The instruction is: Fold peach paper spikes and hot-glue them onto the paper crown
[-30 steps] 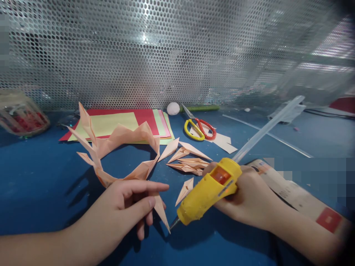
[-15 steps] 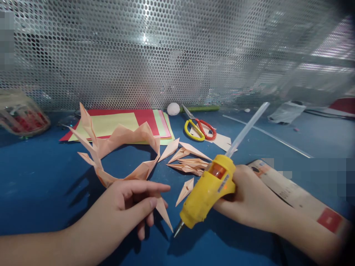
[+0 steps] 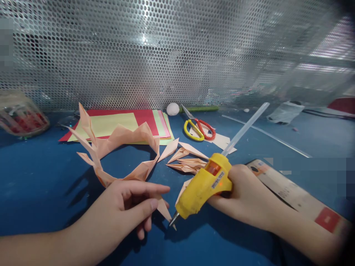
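Note:
My right hand (image 3: 244, 195) is wrapped round a yellow hot glue gun (image 3: 201, 192), with a clear glue stick (image 3: 245, 129) sticking out of its back. The gun's metal nozzle lies over the tip of a folded peach paper piece (image 3: 164, 210). Between thumb and fingers, my left hand (image 3: 130, 207) pinches that piece. Just beyond my left hand stands a ring of folded peach paper (image 3: 124, 135), with several pointed pieces rising at its left side. More loose folded paper points (image 3: 187, 164) lie to the right of the ring; one is partly hidden behind the gun.
Coloured paper sheets (image 3: 111, 123) lie behind the ring. Scissors (image 3: 199, 129) rest on paper scraps beside a white ball (image 3: 173, 109). A jar (image 3: 23, 116) stands at left, a long box (image 3: 296, 195) at right. Perforated metal mesh (image 3: 155, 55) closes off the back.
My right hand has moved the glue gun slightly left and up, bringing the nozzle from beside the paper tip to over it. My left hand has barely moved.

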`<action>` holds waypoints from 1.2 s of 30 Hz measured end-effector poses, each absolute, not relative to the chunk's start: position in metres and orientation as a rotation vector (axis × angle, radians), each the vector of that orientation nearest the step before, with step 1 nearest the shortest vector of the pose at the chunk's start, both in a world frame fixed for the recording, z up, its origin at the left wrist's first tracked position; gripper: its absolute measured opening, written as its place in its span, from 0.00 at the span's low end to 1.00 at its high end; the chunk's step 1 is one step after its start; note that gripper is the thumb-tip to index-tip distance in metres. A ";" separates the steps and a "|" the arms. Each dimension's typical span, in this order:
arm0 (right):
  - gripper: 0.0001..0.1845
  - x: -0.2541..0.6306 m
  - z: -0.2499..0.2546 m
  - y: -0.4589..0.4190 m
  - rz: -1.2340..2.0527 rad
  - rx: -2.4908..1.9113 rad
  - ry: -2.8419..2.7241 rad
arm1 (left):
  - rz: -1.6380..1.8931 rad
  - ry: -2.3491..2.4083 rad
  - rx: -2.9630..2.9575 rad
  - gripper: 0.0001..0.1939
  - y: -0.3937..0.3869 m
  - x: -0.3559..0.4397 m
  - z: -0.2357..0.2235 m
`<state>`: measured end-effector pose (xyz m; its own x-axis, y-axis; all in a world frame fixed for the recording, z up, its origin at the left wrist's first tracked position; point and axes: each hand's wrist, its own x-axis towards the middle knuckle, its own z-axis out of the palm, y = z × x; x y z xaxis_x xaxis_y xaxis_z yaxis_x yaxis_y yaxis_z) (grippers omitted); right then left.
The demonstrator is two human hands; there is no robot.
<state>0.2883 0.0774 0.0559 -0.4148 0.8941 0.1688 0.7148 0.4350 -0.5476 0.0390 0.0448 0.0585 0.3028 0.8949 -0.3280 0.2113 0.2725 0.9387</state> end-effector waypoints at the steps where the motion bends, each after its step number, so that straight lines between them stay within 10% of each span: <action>1: 0.10 0.288 0.056 0.077 0.553 -1.361 -2.249 | 0.645 1.205 1.231 0.17 0.045 0.039 0.060; 36: 0.10 0.287 0.056 0.077 0.493 -1.496 -2.153 | 0.818 0.988 1.146 0.21 0.046 0.037 0.049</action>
